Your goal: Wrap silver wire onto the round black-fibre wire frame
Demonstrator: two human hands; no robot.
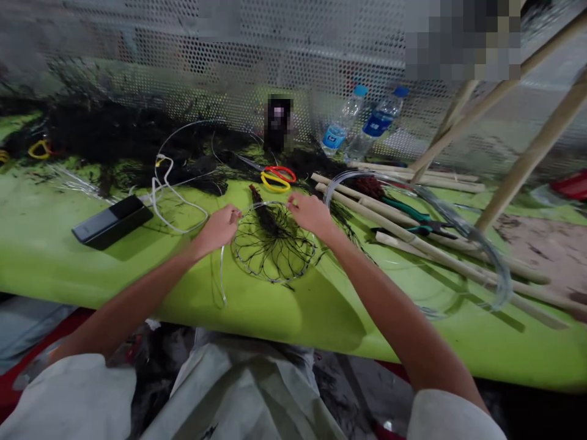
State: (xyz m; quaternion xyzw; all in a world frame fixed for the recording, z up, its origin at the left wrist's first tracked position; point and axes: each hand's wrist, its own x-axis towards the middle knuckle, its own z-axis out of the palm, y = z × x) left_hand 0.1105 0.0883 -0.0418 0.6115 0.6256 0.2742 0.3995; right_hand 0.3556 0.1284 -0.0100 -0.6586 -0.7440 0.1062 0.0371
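A wire hoop threaded with black netting lies on the green tabletop in front of me. The net's dark bunched end points away from me, between my hands. My left hand has its fingers pinched at the left edge of the hoop. From below that hand a loose wire end hangs down onto the table. At the hoop's upper right, my right hand is closed with thumb and fingertips together by the rim; its exact hold on wire or mesh is too small to make out.
Scissors with red and yellow handles lie behind the hoop. A power bank with a white cable is at left. Wooden sticks, green-handled pliers and a wire coil lie right. Two bottles stand behind, near black netting.
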